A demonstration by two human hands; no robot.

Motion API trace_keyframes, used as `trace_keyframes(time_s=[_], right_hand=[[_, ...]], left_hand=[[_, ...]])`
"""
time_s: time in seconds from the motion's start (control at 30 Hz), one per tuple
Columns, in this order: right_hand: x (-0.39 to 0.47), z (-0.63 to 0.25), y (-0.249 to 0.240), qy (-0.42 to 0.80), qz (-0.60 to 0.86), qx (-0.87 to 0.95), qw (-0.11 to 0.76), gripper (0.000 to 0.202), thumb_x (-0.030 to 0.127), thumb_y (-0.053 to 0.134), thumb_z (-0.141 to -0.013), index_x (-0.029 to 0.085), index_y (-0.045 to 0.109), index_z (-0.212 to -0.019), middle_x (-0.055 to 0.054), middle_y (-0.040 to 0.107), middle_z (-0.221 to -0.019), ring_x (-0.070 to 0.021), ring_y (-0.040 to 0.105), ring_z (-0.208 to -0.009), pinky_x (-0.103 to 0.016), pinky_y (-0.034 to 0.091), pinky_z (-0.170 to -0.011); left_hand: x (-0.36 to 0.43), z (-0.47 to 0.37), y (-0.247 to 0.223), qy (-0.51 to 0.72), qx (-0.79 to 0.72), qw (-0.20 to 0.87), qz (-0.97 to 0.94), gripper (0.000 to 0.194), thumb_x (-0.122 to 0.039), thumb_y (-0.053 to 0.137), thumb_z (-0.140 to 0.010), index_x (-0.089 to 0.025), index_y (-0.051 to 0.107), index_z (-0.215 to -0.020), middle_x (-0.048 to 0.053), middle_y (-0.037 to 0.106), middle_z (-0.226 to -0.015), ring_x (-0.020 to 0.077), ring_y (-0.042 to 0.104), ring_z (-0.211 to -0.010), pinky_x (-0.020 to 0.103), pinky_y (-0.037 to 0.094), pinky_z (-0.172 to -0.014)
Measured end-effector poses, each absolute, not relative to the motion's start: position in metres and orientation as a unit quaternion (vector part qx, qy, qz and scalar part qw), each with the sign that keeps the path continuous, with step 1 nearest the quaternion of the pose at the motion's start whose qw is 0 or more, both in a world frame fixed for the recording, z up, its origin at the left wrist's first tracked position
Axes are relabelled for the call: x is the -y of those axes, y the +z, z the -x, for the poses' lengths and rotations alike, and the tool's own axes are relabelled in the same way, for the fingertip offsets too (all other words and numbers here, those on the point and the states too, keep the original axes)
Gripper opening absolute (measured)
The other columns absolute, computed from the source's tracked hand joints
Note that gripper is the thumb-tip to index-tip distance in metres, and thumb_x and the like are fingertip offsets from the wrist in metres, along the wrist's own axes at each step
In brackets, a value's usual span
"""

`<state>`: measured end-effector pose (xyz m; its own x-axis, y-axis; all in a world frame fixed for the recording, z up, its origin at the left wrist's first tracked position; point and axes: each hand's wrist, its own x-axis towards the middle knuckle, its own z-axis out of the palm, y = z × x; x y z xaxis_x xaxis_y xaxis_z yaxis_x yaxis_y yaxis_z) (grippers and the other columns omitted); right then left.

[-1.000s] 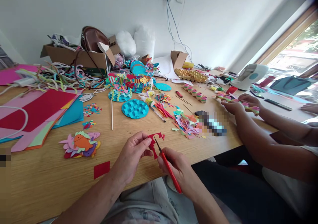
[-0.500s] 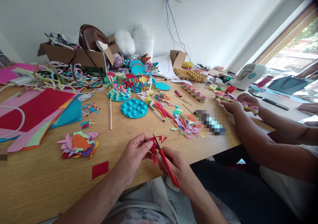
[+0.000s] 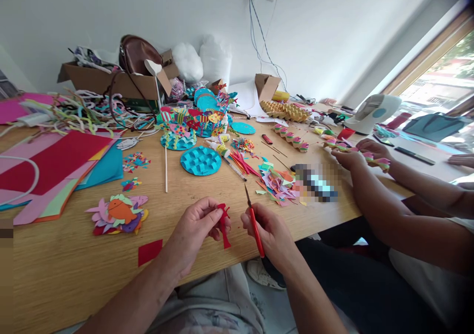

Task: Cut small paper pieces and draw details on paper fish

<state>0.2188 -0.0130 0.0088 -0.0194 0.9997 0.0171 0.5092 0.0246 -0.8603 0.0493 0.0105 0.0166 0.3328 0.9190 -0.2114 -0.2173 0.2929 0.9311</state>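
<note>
Near the table's front edge, my left hand (image 3: 202,228) pinches a small cut piece of red paper (image 3: 224,230) between thumb and fingers. My right hand (image 3: 268,230) is closed on red-handled scissors (image 3: 256,231), whose dark tip points up and away. A gap separates the scissors from the red paper. By my left forearm lies a red paper rectangle (image 3: 150,253). Further left is a pile of paper fish (image 3: 120,214) with an orange one on top. A blue woven paper disc (image 3: 200,161) lies beyond my hands.
Colored paper sheets (image 3: 55,163) cover the left side. Paper scraps (image 3: 279,183) lie ahead of my right hand. At the right, another person's hands (image 3: 350,158) hold a folded paper strip. A cardboard box (image 3: 107,83) stands at the back.
The scissors and my right hand have moved right, away from the red paper. The thin curling red scrap at the blade is gone, and the held piece hangs lower.
</note>
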Motion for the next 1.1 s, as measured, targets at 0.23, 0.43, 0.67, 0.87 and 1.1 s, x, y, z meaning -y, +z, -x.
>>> trace_keyframes(time_s=[0.23, 0.43, 0.67, 0.87, 1.1], right_hand=[[0.014, -0.204, 0.018, 0.397, 0.568, 0.616, 0.374, 0.025, 0.042, 0.058, -0.079, 0.019, 0.049, -0.072, 0.003, 0.048, -0.066, -0.0123, 0.044, -0.062, -0.023, 0.037, -0.057], [0.008, -0.188, 0.026, 0.484, 0.499, 0.548, 0.465, 0.025, 0.040, 0.065, -0.071, 0.020, 0.050, -0.074, 0.001, 0.055, -0.071, -0.0139, 0.052, -0.067, -0.026, 0.043, -0.063], [-0.001, -0.180, 0.026, 0.467, 0.504, 0.552, 0.473, 0.020, 0.034, 0.063, -0.069, 0.020, 0.049, -0.071, 0.003, 0.051, -0.065, -0.0118, 0.047, -0.059, -0.024, 0.041, -0.055], [-0.004, -0.178, 0.019, 0.461, 0.505, 0.551, 0.478, 0.018, 0.032, 0.060, -0.069, 0.020, 0.048, -0.072, 0.004, 0.048, -0.063, -0.0108, 0.044, -0.056, -0.023, 0.038, -0.053], [0.008, -0.183, 0.022, 0.413, 0.537, 0.588, 0.442, 0.025, 0.041, 0.057, -0.078, 0.019, 0.047, -0.073, 0.004, 0.045, -0.066, -0.0113, 0.042, -0.061, -0.022, 0.035, -0.055]], left_hand=[[-0.014, -0.040, 0.015, 0.435, -0.408, 0.652, -0.468, 0.016, -0.032, 0.063, -0.072, -0.017, 0.057, -0.070, -0.003, 0.052, -0.062, 0.0094, 0.048, -0.057, 0.020, 0.041, -0.054], [-0.013, -0.040, 0.015, 0.433, -0.411, 0.638, -0.487, 0.015, -0.030, 0.061, -0.073, -0.016, 0.057, -0.069, -0.003, 0.050, -0.059, 0.0092, 0.045, -0.055, 0.020, 0.036, -0.052], [-0.011, -0.038, 0.015, 0.394, -0.413, 0.628, -0.529, 0.019, -0.035, 0.060, -0.072, -0.017, 0.058, -0.065, -0.003, 0.048, -0.057, 0.0099, 0.041, -0.054, 0.021, 0.032, -0.050], [-0.011, -0.039, 0.012, 0.386, -0.416, 0.627, -0.534, 0.022, -0.038, 0.060, -0.071, -0.017, 0.058, -0.065, -0.004, 0.047, -0.058, 0.0105, 0.041, -0.055, 0.021, 0.033, -0.050], [-0.010, -0.039, 0.011, 0.438, -0.414, 0.622, -0.500, 0.014, -0.029, 0.061, -0.071, -0.017, 0.058, -0.066, -0.004, 0.051, -0.061, 0.0096, 0.043, -0.057, 0.020, 0.035, -0.053]])
